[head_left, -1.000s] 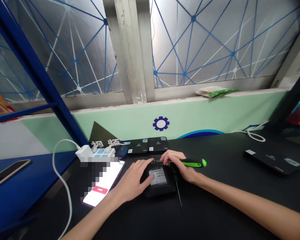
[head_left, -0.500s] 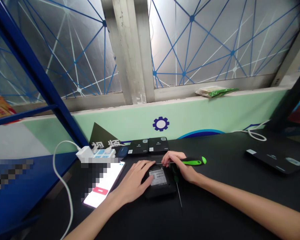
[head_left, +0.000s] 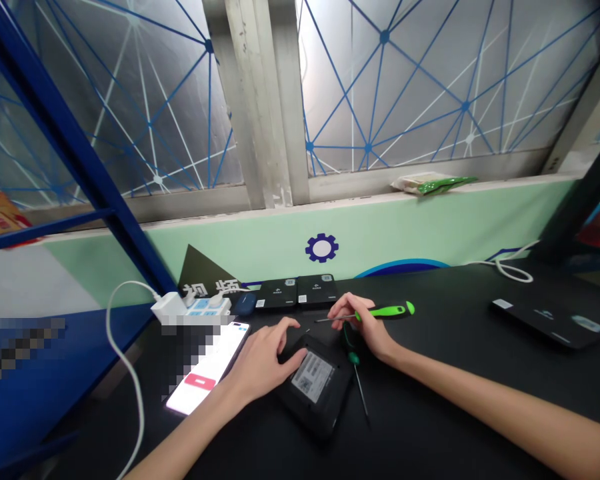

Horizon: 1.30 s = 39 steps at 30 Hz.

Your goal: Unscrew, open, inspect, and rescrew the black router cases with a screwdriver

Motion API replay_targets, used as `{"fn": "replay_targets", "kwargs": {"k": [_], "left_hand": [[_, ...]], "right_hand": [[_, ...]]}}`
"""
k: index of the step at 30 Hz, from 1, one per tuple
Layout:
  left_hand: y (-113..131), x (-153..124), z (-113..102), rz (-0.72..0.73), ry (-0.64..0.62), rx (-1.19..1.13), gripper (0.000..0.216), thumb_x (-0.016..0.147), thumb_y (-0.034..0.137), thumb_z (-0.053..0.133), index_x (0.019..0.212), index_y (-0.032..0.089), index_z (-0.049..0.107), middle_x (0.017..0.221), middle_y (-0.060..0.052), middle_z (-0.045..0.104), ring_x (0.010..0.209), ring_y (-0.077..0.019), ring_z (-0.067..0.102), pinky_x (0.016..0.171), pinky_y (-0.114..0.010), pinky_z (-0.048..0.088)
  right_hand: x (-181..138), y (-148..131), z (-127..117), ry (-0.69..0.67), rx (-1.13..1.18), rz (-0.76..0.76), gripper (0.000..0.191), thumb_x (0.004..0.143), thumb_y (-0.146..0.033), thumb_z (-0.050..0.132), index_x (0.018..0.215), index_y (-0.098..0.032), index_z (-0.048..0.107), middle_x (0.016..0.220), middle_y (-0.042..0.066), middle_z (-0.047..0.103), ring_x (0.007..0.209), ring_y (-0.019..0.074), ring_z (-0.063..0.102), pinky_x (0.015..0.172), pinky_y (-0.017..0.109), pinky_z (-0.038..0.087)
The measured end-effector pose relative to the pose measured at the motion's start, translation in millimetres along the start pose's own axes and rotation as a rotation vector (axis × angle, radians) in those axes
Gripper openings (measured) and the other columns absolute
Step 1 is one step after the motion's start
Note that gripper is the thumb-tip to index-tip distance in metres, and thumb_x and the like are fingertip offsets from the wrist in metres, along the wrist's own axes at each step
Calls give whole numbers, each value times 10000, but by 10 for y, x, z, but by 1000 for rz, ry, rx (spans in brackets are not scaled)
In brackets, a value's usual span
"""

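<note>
My right hand (head_left: 357,317) is closed around a bright green screwdriver (head_left: 387,311), its shaft pointing left above the table behind the black box. My left hand (head_left: 267,353) has thumb and forefinger apart, the thumb at the left edge of the box. That flat black box (head_left: 325,407), with a white printed label (head_left: 313,377), lies turned at an angle on the table. A second screwdriver with a dark green handle (head_left: 353,350) lies right of the box, partly hidden by my right hand. A tiny thin piece (head_left: 308,331) shows near my left fingertips, too small to name.
A lit phone (head_left: 213,370) lies left of my left hand, beside a white power strip (head_left: 207,310) with a cable. Two black boxes (head_left: 277,295) stand by the wall with a dark blue object (head_left: 245,304). Another black device (head_left: 547,323) lies far right.
The box has turned and slid toward me. My right hand has lifted slightly, and the green screwdriver's tip is away from the box. My left fingers have drawn back from its far edge.
</note>
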State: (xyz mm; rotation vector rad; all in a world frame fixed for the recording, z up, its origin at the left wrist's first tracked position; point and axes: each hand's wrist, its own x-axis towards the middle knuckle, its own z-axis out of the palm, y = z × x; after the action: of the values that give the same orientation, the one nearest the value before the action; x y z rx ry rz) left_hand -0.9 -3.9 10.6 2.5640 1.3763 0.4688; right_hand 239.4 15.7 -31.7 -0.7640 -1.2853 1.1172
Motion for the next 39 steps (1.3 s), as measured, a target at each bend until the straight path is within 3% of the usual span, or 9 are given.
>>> {"fn": "replay_targets", "kwargs": {"k": [6, 14, 19, 22, 28, 34, 39], "left_hand": [[2, -8, 16, 70, -64, -16, 356, 953, 397, 470, 1271, 292, 592, 618, 52, 516, 588, -149, 534, 573, -247, 353], [-2, -12, -30, 28, -28, 128, 256, 937, 420, 475, 1079, 261, 615, 679, 23, 590, 618, -193, 582, 591, -280, 372], [-7, -20, -14, 69, -34, 92, 289, 976, 359, 408, 1215, 281, 550, 936, -20, 697, 813, -241, 665, 699, -318, 449], [-8, -24, -2, 91, -39, 86, 272, 992, 323, 366, 1161, 275, 573, 1048, -34, 705, 893, -258, 670, 751, -339, 456], [23, -32, 1, -16, -70, 150, 263, 983, 303, 354, 1140, 257, 560, 893, -48, 693, 846, -280, 664, 695, -334, 436], [54, 4, 22, -150, -59, 53, 217, 950, 322, 408, 1045, 252, 590, 597, 27, 577, 611, -223, 604, 586, -280, 374], [68, 18, 23, -217, -39, -26, 198, 925, 345, 446, 995, 236, 595, 556, 54, 541, 574, -194, 570, 600, -271, 359]], "right_hand": [[7, 20, -5, 15, 15, 7, 542, 954, -583, 473, 713, -157, 706, 638, 62, 697, 587, 178, 632, 620, 294, 490], [29, 35, -34, 28, 147, 39, 521, 943, -554, 506, 668, -154, 695, 675, 75, 706, 585, 172, 637, 601, 287, 500], [49, 22, -27, 24, 201, 65, 497, 926, -544, 540, 665, -148, 688, 705, 83, 712, 582, 174, 647, 586, 289, 508], [61, 1, -25, 32, 230, 80, 490, 915, -545, 551, 654, -148, 671, 707, 81, 711, 569, 172, 646, 569, 284, 500], [76, -19, -34, 43, 303, 117, 473, 912, -535, 545, 643, -157, 635, 670, 73, 705, 533, 169, 637, 530, 273, 481], [92, 2, -42, 49, 356, 113, 486, 912, -522, 542, 590, -163, 598, 637, 73, 697, 495, 160, 620, 496, 264, 475], [116, 24, -50, 43, 307, 78, 492, 889, -415, 580, 465, -170, 538, 531, 54, 651, 381, 130, 553, 391, 236, 405]]}}
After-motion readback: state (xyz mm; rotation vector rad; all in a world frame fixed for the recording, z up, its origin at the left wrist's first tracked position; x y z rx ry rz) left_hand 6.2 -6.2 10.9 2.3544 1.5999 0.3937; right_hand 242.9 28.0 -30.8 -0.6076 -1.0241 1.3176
